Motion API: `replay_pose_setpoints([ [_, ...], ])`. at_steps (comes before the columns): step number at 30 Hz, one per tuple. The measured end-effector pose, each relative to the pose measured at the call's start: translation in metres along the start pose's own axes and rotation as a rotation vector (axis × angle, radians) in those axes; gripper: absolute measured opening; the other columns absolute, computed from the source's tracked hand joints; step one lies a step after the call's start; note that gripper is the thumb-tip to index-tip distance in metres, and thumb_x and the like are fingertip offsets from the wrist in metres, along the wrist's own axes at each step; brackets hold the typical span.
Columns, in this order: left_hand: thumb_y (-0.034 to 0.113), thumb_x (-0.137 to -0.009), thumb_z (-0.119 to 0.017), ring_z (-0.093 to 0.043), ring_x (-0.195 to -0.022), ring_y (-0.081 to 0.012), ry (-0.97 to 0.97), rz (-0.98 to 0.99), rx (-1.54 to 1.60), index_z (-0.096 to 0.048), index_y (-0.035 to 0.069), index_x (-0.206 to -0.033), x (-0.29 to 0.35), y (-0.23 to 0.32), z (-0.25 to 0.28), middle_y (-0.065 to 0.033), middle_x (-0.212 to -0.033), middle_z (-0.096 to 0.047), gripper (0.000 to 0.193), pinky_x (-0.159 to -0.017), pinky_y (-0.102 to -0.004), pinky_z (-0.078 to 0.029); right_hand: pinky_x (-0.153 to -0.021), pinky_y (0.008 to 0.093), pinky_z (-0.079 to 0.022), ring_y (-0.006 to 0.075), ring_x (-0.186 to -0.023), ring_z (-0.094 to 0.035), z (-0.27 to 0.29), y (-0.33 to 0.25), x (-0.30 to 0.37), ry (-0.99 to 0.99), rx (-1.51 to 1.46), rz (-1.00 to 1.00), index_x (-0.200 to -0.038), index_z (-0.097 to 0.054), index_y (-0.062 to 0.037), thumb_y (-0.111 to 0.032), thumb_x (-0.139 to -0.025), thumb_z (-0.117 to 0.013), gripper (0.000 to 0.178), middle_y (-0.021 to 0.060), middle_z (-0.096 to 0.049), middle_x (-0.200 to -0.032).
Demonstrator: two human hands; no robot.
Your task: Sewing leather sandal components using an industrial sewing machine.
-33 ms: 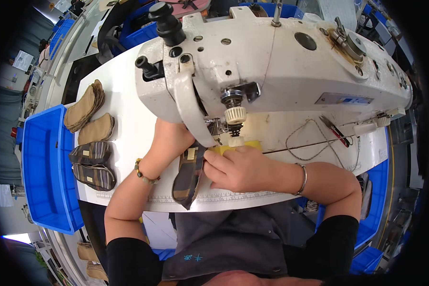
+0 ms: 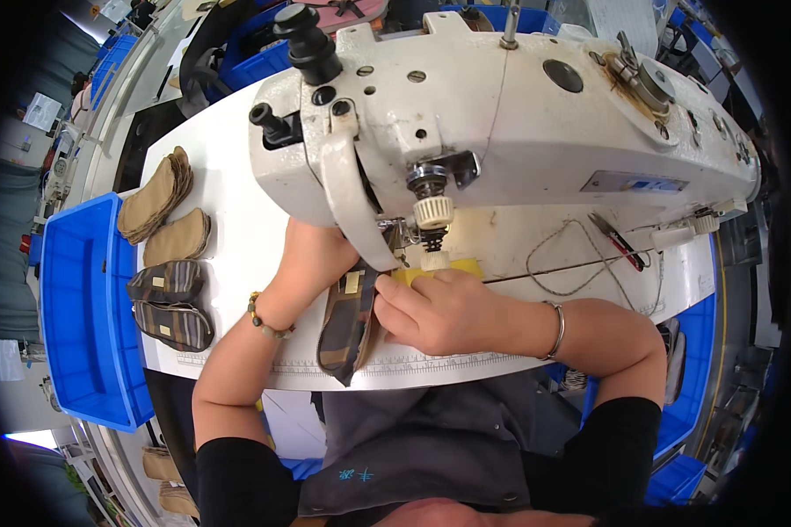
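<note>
A dark plaid fabric shoe upper (image 2: 343, 332) with a small yellowish label lies under the head of a white sewing machine (image 2: 518, 114), its pointed end toward me. My right hand (image 2: 439, 312) pinches its right edge between thumb and fingers, close to the presser foot. On the far left side of the piece is my left hand (image 2: 318, 253), by the needle area; the machine head covers its fingers, so their grip cannot be seen. Tan lining shows along the upper's right side. A yellow block (image 2: 468, 266) sits just behind my right hand.
At the left lie two plaid shoe uppers (image 2: 174, 325) and stacked tan sole-shaped pieces (image 2: 158, 206). A blue bin (image 2: 83, 307) stands beyond the table's left edge. Red-handled snips (image 2: 620, 241) and a loose cord (image 2: 545, 272) rest to the right. A ruler strip (image 2: 466, 363) runs along the front edge.
The shoe upper has spread slightly, with more tan lining showing at its right side. My right hand has shifted very little; my left hand looks unmoved.
</note>
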State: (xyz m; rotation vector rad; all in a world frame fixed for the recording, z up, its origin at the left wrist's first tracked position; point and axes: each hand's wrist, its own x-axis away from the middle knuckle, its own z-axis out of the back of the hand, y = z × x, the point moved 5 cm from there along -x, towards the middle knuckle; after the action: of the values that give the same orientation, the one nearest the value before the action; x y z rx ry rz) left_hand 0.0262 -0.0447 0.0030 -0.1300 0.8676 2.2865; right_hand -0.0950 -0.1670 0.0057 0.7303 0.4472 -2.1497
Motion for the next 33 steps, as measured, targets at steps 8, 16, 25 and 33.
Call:
replay_pose_setpoints([
  [8, 0.014, -0.074, -0.080, -0.061, -0.055, -0.0230, -0.033, 0.126, -0.061, -0.068, 0.002, -0.083, 0.006, 0.004, -0.001, -0.0079, -0.067, -0.066, 0.019, -0.054, -0.0337, -0.049, -0.043, 0.0276, -0.043, 0.0168, -0.052, -0.057, -0.024, -0.004, 0.008, -0.139, 0.128, 0.056, -0.069, -0.063, 0.0007, -0.022, -0.072, -0.065, 0.023, 0.0252, -0.067, -0.087],
  [16, 0.010, -0.070, -0.065, -0.059, -0.101, -0.0223, -0.188, -0.327, -0.429, -0.074, 0.012, -0.102, 0.039, 0.049, -0.004, -0.0015, -0.103, -0.063, 0.033, -0.082, -0.0357, -0.048, -0.041, 0.0296, -0.045, 0.0210, -0.051, -0.062, -0.022, -0.005, 0.012, -0.128, 0.117, 0.117, -0.071, -0.067, 0.0030, -0.019, -0.069, -0.063, 0.022, 0.0340, -0.067, -0.086],
  [25, 0.006, -0.068, -0.067, -0.059, -0.098, -0.0234, -0.183, -0.309, -0.386, -0.073, 0.013, -0.106, 0.038, 0.045, -0.005, -0.0022, -0.105, -0.063, 0.040, -0.082, -0.0362, -0.047, -0.040, 0.0306, -0.044, 0.0191, -0.049, -0.061, -0.024, -0.003, 0.012, -0.126, 0.151, 0.076, -0.070, -0.066, 0.0018, -0.016, -0.068, -0.063, 0.018, 0.0274, -0.067, -0.079],
  [33, -0.001, -0.066, -0.066, -0.061, -0.090, -0.0258, -0.124, -0.289, -0.280, -0.074, 0.007, -0.097, 0.029, 0.041, -0.003, -0.0053, -0.092, -0.063, 0.034, -0.072, -0.0396, -0.047, -0.038, 0.0330, -0.042, 0.0177, -0.049, -0.058, -0.022, 0.015, 0.012, -0.113, 0.077, 0.000, -0.068, -0.062, -0.0015, -0.016, -0.069, -0.063, 0.015, 0.0118, -0.054, -0.062],
])
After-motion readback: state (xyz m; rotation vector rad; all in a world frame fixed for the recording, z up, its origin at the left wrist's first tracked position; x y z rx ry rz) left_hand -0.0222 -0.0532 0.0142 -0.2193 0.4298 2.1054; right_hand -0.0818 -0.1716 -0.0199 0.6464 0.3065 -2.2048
